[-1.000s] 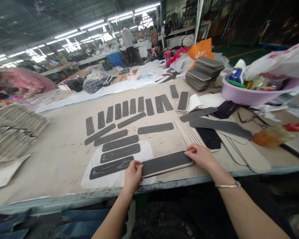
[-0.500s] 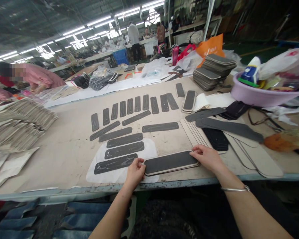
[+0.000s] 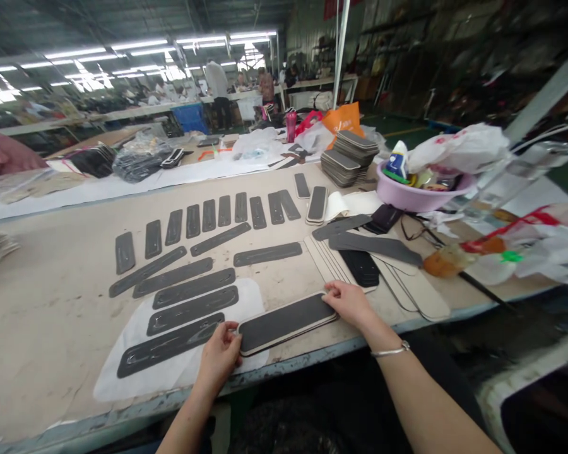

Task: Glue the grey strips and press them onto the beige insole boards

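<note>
A long dark grey panel (image 3: 284, 323) with rounded corners and a pale border lies on a low stack of similar pieces at the table's front edge. My left hand (image 3: 220, 354) pinches its left end between thumb and fingers. At the opposite end, the fingertips of my right hand (image 3: 351, 304) are closed on the corner; a bangle (image 3: 390, 350) circles that wrist. Left of the panel, a dark strip with a glossy, wet-looking coating (image 3: 170, 345) rests on a white sheet (image 3: 111, 378). Several more coated strips (image 3: 194, 287) are spread behind it.
Pale boards (image 3: 329, 261) and loose dark strips (image 3: 378, 244) lie overlapping at the right. Behind them are a stack of bordered panels (image 3: 345, 161) and a filled purple basin (image 3: 407, 195). A plastic bag with red markings (image 3: 544, 236) covers the right side. Other people work in the background.
My view has swung to the right, so the table's contents sit further left and more of the right side shows. Both hands stay at the ends of the panel.
</note>
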`<act>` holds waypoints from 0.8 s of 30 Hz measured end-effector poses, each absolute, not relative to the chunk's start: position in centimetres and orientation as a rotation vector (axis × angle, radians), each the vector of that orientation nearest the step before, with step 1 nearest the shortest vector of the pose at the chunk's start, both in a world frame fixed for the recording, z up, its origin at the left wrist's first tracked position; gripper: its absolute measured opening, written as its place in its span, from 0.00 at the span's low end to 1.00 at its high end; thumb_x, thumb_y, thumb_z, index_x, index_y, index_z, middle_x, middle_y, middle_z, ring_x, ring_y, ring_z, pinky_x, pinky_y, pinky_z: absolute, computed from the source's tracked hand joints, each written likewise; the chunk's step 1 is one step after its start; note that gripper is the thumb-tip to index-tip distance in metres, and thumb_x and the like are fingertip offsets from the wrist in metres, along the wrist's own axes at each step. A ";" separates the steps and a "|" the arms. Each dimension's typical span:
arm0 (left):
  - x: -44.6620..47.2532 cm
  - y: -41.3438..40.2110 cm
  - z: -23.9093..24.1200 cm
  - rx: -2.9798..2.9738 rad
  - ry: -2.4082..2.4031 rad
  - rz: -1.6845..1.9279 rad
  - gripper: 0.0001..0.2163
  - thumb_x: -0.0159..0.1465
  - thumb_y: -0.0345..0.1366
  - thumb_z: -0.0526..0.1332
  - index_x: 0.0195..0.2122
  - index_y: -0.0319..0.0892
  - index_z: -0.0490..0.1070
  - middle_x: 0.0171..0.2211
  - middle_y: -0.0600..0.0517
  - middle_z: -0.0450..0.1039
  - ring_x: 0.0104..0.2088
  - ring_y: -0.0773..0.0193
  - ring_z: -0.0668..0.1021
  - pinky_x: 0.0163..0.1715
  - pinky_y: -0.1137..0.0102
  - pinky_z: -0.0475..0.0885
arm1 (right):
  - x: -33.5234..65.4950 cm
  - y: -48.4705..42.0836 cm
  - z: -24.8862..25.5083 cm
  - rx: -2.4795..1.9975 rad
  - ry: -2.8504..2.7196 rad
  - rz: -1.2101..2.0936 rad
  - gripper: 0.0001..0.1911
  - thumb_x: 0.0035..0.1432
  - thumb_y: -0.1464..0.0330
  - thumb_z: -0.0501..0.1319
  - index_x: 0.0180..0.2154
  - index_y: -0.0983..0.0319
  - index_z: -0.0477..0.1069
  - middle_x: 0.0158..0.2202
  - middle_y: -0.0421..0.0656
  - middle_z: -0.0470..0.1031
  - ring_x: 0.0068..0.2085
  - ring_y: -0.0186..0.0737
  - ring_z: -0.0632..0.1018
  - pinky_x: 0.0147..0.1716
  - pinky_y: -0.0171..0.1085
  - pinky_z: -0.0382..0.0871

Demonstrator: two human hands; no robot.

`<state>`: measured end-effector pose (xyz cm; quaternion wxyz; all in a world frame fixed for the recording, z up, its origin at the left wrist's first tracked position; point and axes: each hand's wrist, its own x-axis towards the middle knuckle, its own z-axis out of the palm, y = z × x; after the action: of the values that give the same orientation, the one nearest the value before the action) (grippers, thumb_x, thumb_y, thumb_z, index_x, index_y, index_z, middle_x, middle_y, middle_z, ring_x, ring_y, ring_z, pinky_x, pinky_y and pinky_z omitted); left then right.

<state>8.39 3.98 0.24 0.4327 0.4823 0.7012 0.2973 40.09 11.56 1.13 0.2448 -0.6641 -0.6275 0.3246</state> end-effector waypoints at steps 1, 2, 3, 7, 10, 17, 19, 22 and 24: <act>8.4 4.0 0.2 1.196 1.747 0.739 0.10 0.58 0.40 0.54 0.40 0.44 0.59 0.19 0.63 0.60 0.13 0.71 0.70 0.12 0.77 0.61 | 40.0 11.5 1.2 -1.812 -1.712 0.886 0.13 0.48 0.67 0.60 0.39 0.61 0.72 0.26 0.37 0.75 0.31 0.37 0.75 0.33 0.34 0.65; 8.4 4.0 0.3 1.189 1.749 0.738 0.10 0.58 0.40 0.54 0.40 0.44 0.59 0.18 0.63 0.60 0.13 0.70 0.70 0.11 0.77 0.61 | 40.0 11.5 1.3 -1.811 -1.712 0.885 0.13 0.48 0.68 0.60 0.39 0.61 0.72 0.26 0.38 0.75 0.31 0.37 0.75 0.33 0.34 0.65; 8.5 4.0 0.2 1.184 1.750 0.742 0.10 0.58 0.39 0.54 0.40 0.44 0.59 0.18 0.63 0.60 0.13 0.71 0.70 0.11 0.78 0.61 | 39.9 11.5 1.3 -1.809 -1.715 0.888 0.13 0.48 0.68 0.60 0.39 0.61 0.72 0.26 0.38 0.75 0.31 0.37 0.75 0.34 0.34 0.65; 8.4 4.0 0.1 1.207 1.743 0.763 0.09 0.58 0.38 0.54 0.39 0.45 0.59 0.19 0.63 0.60 0.13 0.71 0.70 0.12 0.78 0.61 | 40.0 11.5 1.1 -1.828 -1.734 0.871 0.13 0.49 0.66 0.60 0.39 0.61 0.71 0.27 0.37 0.75 0.31 0.37 0.75 0.35 0.34 0.65; 8.4 3.9 0.0 1.213 1.754 0.756 0.09 0.58 0.38 0.54 0.40 0.44 0.59 0.20 0.62 0.61 0.13 0.71 0.71 0.13 0.78 0.61 | 40.3 11.2 0.9 -1.858 -1.788 0.795 0.12 0.51 0.64 0.59 0.39 0.61 0.71 0.28 0.38 0.74 0.31 0.37 0.75 0.35 0.35 0.66; 8.3 3.7 -0.3 1.275 1.758 0.773 0.09 0.58 0.36 0.54 0.40 0.44 0.60 0.20 0.61 0.63 0.14 0.70 0.72 0.14 0.78 0.61 | 35.2 7.7 3.1 -1.631 -2.054 0.273 0.24 0.61 0.61 0.51 0.56 0.65 0.60 0.52 0.53 0.66 0.54 0.48 0.66 0.53 0.44 0.59; 8.3 3.6 -0.2 1.281 1.766 0.775 0.08 0.59 0.36 0.54 0.40 0.44 0.60 0.20 0.61 0.63 0.14 0.70 0.72 0.15 0.77 0.61 | 31.6 6.1 3.7 -1.436 -2.237 0.333 0.27 0.61 0.60 0.51 0.59 0.65 0.56 0.57 0.52 0.61 0.58 0.47 0.61 0.57 0.44 0.55; 8.5 3.7 0.3 1.291 1.792 0.783 0.08 0.58 0.35 0.55 0.39 0.44 0.61 0.20 0.61 0.63 0.15 0.71 0.71 0.17 0.77 0.63 | 26.6 4.1 3.4 -1.194 -2.406 0.424 0.34 0.60 0.56 0.52 0.61 0.67 0.50 0.63 0.51 0.50 0.62 0.48 0.51 0.60 0.47 0.47; 8.6 3.7 0.6 1.281 1.806 0.779 0.08 0.57 0.34 0.55 0.38 0.43 0.61 0.19 0.61 0.63 0.15 0.70 0.71 0.17 0.77 0.63 | 24.6 3.4 2.8 -1.121 -2.452 0.469 0.35 0.59 0.53 0.52 0.62 0.66 0.50 0.63 0.50 0.48 0.63 0.47 0.49 0.61 0.49 0.44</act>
<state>8.61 3.72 0.56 0.3868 0.5033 0.7095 0.3061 24.62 3.42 2.76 0.2010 -0.4014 -0.8777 0.1678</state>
